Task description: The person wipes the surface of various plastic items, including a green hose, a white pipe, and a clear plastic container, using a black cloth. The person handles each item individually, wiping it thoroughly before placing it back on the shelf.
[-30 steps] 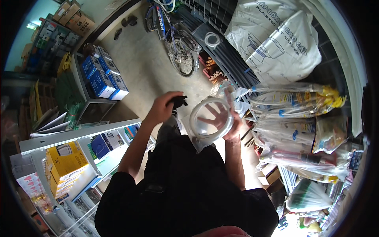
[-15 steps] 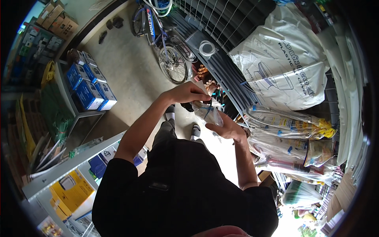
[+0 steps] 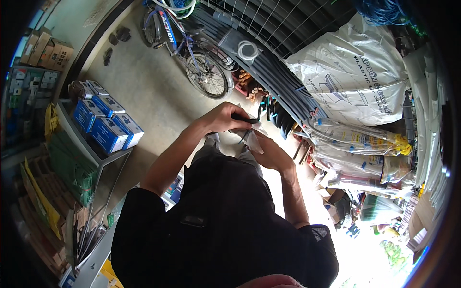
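Note:
In front of my body, both hands meet over a small clear plastic bag (image 3: 252,142). My left hand (image 3: 222,118) is closed, its fingers pinching a dark, narrow object (image 3: 244,118) at the bag's upper end; what kind of object it is cannot be made out. A thin black piece sticks up beside it. My right hand (image 3: 270,152) is closed on the lower right side of the bag, its fingertips partly hidden by the plastic. A thin dark bluish strand crosses the bag between the two hands.
A bicycle (image 3: 204,72) stands ahead on the concrete floor. Blue boxes (image 3: 109,133) sit on a metal-framed stand at left. To the right are grey pipes (image 3: 283,79), a big white sack (image 3: 353,77) and hanging plastic-wrapped goods (image 3: 355,139). Strong light falls at lower right.
My view has shifted, and my feet have moved. The dark object now shows more clearly in my left hand, with a thin piece upright. My right hand has come closer to the left.

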Demonstrator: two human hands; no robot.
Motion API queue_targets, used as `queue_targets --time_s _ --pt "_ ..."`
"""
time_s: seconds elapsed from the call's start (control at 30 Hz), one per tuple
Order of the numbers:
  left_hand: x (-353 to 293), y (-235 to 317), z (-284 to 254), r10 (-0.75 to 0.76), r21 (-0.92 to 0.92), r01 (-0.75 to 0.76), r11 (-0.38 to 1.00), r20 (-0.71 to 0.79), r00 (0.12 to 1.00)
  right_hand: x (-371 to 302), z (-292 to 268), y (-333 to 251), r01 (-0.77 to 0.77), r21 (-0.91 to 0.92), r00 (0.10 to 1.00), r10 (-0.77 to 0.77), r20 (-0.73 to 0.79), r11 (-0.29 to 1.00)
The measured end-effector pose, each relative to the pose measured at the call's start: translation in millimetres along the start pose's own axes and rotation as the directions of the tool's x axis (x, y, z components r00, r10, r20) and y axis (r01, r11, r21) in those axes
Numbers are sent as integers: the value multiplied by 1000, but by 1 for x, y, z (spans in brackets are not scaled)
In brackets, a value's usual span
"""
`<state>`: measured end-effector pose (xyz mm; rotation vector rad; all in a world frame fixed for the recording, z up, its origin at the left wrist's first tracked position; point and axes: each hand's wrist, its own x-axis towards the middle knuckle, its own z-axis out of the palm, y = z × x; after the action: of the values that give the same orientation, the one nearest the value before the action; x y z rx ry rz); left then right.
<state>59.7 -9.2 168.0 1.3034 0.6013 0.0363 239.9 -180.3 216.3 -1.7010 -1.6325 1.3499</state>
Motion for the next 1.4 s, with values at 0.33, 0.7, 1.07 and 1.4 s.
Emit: queue_targets --time_s 0.33,0.7,1.07,1.4 --pt "-37 9 -2 -85 124 108 986 -173 981 0 43 10 60 48 981 -50 -189 997" --pt "-74 -32 62 -101 116 148 982 -341 935 -43 69 46 403 -302 910 -415 26 864" --pt "-117 -14 261 217 301 -10 953 -665 715 -164 32 133 204 151 959 -228 167 967" --pt "-154 18 407 419 423 -207 882 -505 755 -308 -1 83 553 -348 580 -649 -492 757"
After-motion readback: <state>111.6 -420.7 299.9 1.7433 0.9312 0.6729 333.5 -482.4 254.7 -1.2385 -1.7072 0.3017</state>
